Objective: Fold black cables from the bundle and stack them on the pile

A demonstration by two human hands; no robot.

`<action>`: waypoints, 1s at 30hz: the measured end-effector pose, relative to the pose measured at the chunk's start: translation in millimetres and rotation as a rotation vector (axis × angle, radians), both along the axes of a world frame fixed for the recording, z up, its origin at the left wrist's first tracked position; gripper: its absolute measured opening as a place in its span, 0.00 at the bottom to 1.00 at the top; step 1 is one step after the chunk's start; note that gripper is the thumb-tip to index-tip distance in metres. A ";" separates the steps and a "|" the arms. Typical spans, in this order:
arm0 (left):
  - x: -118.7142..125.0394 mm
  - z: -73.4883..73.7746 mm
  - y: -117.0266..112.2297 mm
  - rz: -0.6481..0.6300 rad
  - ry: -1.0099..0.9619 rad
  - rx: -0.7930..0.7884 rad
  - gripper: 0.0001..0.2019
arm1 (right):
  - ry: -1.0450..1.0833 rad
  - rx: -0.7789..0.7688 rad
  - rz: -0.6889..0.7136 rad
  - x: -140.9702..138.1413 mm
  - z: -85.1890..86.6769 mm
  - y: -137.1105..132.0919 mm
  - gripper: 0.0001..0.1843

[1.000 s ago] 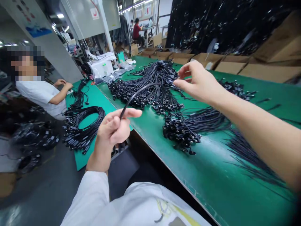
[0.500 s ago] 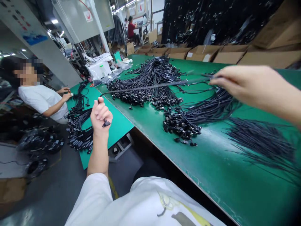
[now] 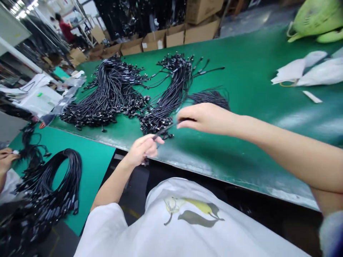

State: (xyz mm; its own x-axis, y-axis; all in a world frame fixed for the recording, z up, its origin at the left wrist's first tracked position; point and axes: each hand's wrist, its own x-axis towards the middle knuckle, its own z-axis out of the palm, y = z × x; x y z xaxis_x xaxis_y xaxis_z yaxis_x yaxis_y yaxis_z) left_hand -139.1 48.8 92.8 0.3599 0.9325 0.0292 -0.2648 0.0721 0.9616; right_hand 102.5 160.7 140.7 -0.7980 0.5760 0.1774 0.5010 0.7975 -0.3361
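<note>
My left hand (image 3: 144,149) is closed around a black cable (image 3: 164,132) above the near edge of the green table. A dark connector end hangs below that fist, partly blurred. My right hand (image 3: 199,117) pinches the same cable a short way to the right, its fingertips smeared by motion. Just behind both hands lies a bundle of black cables (image 3: 174,87) with connectors toward me. To the right of that bundle, thin black strands (image 3: 210,98) lie partly hidden behind my right hand.
A large heap of black cables (image 3: 107,84) spreads on the green table (image 3: 254,153). Coiled cables (image 3: 76,167) rest on the left table, where another person's hand (image 3: 6,159) works. Cardboard boxes (image 3: 155,41) line the far edge. White wrappings (image 3: 311,69) and a green bag (image 3: 318,18) sit right.
My view has turned right. My hands, far apart before with the cable stretched between them, are now close together over the table's near edge.
</note>
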 end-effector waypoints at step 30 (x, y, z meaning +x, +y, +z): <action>-57.4 -6.6 -2.9 0.200 0.574 0.101 0.18 | 0.127 -0.176 -0.565 99.9 -73.8 -1.1 0.24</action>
